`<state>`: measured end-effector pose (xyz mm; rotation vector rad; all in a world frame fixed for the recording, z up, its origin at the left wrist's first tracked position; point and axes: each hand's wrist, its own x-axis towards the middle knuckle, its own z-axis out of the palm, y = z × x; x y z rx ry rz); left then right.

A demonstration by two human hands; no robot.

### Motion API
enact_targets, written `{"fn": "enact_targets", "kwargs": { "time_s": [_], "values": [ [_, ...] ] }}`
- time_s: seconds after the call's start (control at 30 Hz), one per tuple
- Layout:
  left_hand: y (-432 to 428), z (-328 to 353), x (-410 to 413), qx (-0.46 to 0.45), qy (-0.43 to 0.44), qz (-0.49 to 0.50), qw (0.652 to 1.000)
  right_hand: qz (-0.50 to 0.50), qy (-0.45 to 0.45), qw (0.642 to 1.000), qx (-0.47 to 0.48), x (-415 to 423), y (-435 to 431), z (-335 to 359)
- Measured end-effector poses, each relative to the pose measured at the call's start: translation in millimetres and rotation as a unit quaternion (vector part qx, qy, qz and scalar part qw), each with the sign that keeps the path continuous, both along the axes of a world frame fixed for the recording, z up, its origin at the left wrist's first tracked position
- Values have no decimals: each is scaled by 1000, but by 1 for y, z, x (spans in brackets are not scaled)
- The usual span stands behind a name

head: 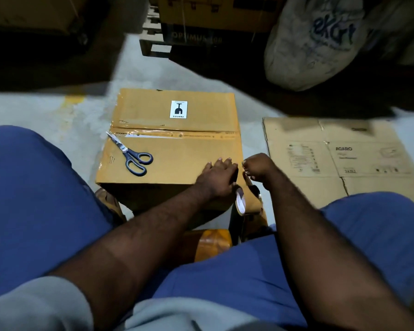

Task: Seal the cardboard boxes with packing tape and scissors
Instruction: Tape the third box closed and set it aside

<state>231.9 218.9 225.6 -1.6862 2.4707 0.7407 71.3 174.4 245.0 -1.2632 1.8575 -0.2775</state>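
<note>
A closed brown cardboard box [177, 151] stands on the floor between my knees, with a fragile sticker and a taped centre seam. Grey-handled scissors [132, 154] lie on its top at the left. My left hand [216, 175] lies flat with straight fingers on the box's near right corner. Just off that corner, my right hand [256, 166] is curled and pinches the end of a brown tape strip [247, 181]. The strip runs down to a tape roll [245, 201] hanging beside the box's front right edge.
A flattened printed carton [339, 158] lies on the floor to the right. Behind it a white sack [316, 44] leans, next to a pallet with boxes [201, 25]. A shiny brown taped object [213, 244] sits between my legs. Concrete floor shows left of the box.
</note>
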Motion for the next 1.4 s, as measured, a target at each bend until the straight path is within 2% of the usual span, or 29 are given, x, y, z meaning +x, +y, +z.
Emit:
{"fn": "enact_targets", "kwargs": {
  "time_s": [0.13, 0.23, 0.37, 0.5, 0.6, 0.7, 0.87, 0.93, 1.1, 1.23, 1.4],
  "values": [
    [5, 17, 19, -49, 38, 65, 996, 21, 70, 991, -108, 37, 10, 1],
    [4, 21, 55, -107, 48, 166, 979, 40, 19, 988, -147, 61, 12, 2],
    [2, 6, 116, -163, -30, 325, 931, 92, -46, 982, -158, 88, 7, -2],
    [0, 4, 154, -59, -41, 477, 876, 160, -50, 974, -155, 109, 13, 0],
    [-2, 3, 160, -5, -30, 498, 867, 224, -21, 964, -145, 118, 18, 4],
    [-4, 4, 156, -17, -7, 505, 863, 255, -3, 957, -140, 120, 19, 5],
    [-3, 17, 145, 60, 85, 559, 823, 252, 3, 958, -137, 122, 21, 8],
    [-3, 19, 136, 66, 140, 563, 812, 249, 1, 958, -139, 121, 22, 8],
    [0, 11, 111, 32, 264, 495, 827, 240, 1, 961, -142, 115, 24, 9],
    [-4, 18, 83, -27, 241, 410, 879, 227, 1, 965, -133, 106, 22, 11],
    [-12, 24, 63, -70, 260, 278, 922, 153, 3, 977, -149, 83, 18, 21]
  ]
}}
